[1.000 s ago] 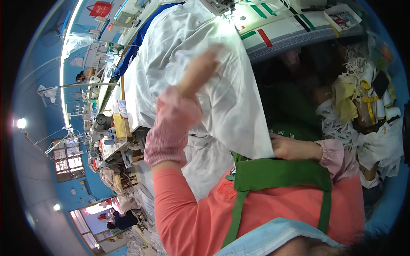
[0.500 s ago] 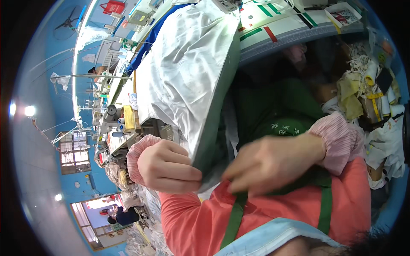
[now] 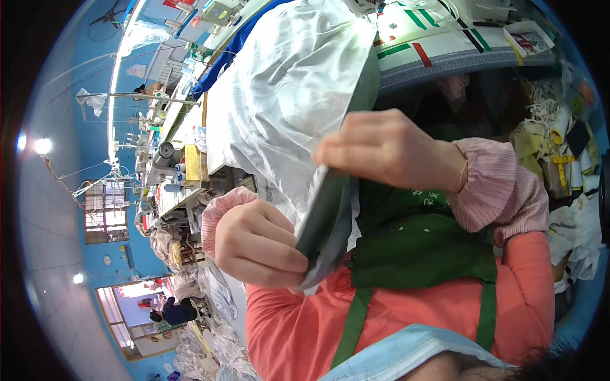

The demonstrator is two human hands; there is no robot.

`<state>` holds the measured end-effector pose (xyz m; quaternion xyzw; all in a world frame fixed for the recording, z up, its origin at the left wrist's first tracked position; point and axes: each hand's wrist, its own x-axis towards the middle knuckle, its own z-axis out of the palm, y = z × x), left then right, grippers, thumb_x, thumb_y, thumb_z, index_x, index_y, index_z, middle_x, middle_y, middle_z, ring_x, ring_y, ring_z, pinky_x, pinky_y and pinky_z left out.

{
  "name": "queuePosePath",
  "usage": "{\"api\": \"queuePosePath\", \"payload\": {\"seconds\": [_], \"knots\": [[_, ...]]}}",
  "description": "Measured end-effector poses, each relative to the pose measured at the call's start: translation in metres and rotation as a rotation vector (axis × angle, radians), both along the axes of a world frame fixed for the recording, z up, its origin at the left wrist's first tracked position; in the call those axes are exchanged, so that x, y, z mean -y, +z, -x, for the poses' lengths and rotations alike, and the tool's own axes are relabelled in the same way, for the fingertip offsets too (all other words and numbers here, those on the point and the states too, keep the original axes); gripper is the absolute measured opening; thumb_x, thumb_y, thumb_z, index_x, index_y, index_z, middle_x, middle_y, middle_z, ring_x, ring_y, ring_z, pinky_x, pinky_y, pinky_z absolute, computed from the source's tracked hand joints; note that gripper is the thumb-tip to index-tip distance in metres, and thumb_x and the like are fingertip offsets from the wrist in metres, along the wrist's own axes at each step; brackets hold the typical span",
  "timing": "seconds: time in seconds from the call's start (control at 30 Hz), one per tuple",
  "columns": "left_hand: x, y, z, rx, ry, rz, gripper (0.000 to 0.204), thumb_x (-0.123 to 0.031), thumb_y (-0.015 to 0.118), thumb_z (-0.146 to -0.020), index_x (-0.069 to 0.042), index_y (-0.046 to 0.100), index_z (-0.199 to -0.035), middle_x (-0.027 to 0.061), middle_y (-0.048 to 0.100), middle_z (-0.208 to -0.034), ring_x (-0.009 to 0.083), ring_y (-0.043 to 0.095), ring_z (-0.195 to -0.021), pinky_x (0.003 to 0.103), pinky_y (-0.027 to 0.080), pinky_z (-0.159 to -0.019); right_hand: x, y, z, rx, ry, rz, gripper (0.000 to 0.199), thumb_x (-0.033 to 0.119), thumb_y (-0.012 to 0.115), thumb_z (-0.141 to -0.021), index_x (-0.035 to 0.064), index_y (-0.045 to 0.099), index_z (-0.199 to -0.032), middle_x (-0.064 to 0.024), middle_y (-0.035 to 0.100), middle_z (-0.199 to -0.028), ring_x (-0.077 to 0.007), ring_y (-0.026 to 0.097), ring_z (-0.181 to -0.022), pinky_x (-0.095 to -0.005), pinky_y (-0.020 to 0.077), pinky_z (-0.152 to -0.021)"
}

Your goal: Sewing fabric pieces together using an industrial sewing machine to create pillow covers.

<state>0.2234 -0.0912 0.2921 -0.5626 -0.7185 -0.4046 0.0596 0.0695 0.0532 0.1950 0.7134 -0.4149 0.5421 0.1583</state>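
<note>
A large piece of white fabric point(image 3: 286, 95) with a dark grey-green edge hangs in front of me from the work table down toward my chest. My left hand point(image 3: 257, 244) grips the lower end of that folded edge, fingers closed round it. Higher up, my right hand point(image 3: 387, 149) pinches the same edge at mid-height. I wear pink striped sleeve covers, a coral top and a green apron point(image 3: 419, 241).
A white sewing table point(image 3: 445, 44) with green and red tape marks runs along the top right. Scraps and yellow tape lie in a heap point(image 3: 565, 140) at right. Workstations with thread cones point(image 3: 171, 159) stretch away at left; a person point(image 3: 175, 311) stands far off.
My left hand came down from high on the cloth and closed on its lower edge. My right hand rose from my lap and took hold of the edge higher up.
</note>
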Motion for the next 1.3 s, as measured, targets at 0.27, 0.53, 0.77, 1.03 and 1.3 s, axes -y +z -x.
{"api": "queuePosePath", "payload": {"seconds": [0.27, 0.53, 0.77, 1.03, 1.3], "knots": [[0.069, -0.123, 0.087, 0.665, 1.177, 0.192, 0.060, -0.045, 0.050, -0.090, 0.002, 0.049, -0.128, 0.0232, 0.057, -0.118, 0.0369, 0.057, -0.106, 0.036, 0.045, -0.092, -0.093, -0.090, -0.006, 0.088, -0.071, -0.429, 0.018, -0.001, 0.066, -0.066, -0.0001, 0.064, -0.084, -0.0072, 0.063, -0.076, -0.0211, 0.059, -0.062, -0.0307, 0.0484, -0.052], [0.175, -0.251, 0.144, 0.157, 1.820, 0.638, 0.058, -0.054, 0.048, -0.089, -0.019, 0.047, -0.136, 0.0199, 0.033, -0.147, 0.0467, 0.023, -0.136, 0.062, 0.014, -0.107, -0.106, -0.146, 0.016, 0.334, -0.112, -0.749, 0.017, -0.002, 0.068, -0.067, 0.0030, 0.063, -0.083, -0.0073, 0.064, -0.076, -0.0234, 0.061, -0.066, -0.0324, 0.0497, -0.056], [0.224, -0.247, 0.182, 0.041, 1.856, 0.791, 0.054, -0.049, 0.048, -0.091, -0.018, 0.048, -0.135, 0.0218, 0.040, -0.141, 0.0449, 0.035, -0.129, 0.058, 0.025, -0.103, -0.075, -0.150, 0.051, 0.393, -0.055, -0.761, 0.019, -0.002, 0.067, -0.067, 0.0032, 0.063, -0.084, -0.0061, 0.062, -0.075, -0.0225, 0.060, -0.066, -0.0314, 0.0496, -0.057], [0.272, -0.248, 0.224, 0.018, 1.870, 0.777, 0.055, -0.051, 0.048, -0.090, -0.011, 0.054, -0.128, 0.0210, 0.048, -0.130, 0.0408, 0.043, -0.118, 0.054, 0.029, -0.100, -0.043, -0.159, 0.087, 0.459, -0.033, -0.762, 0.022, -0.004, 0.067, -0.065, 0.0014, 0.062, -0.086, -0.0081, 0.063, -0.077, -0.0237, 0.058, -0.064, -0.0321, 0.0490, -0.056], [0.308, -0.246, 0.267, 0.187, 1.881, 0.711, 0.060, -0.054, 0.044, -0.090, -0.009, 0.053, -0.129, 0.0255, 0.058, -0.118, 0.0407, 0.055, -0.107, 0.044, 0.042, -0.092, -0.014, -0.156, 0.116, 0.466, -0.125, -0.757, 0.031, -0.009, 0.068, -0.061, 0.0010, 0.063, -0.089, -0.0096, 0.064, -0.082, -0.0251, 0.061, -0.068, -0.0334, 0.0507, -0.057]]}}
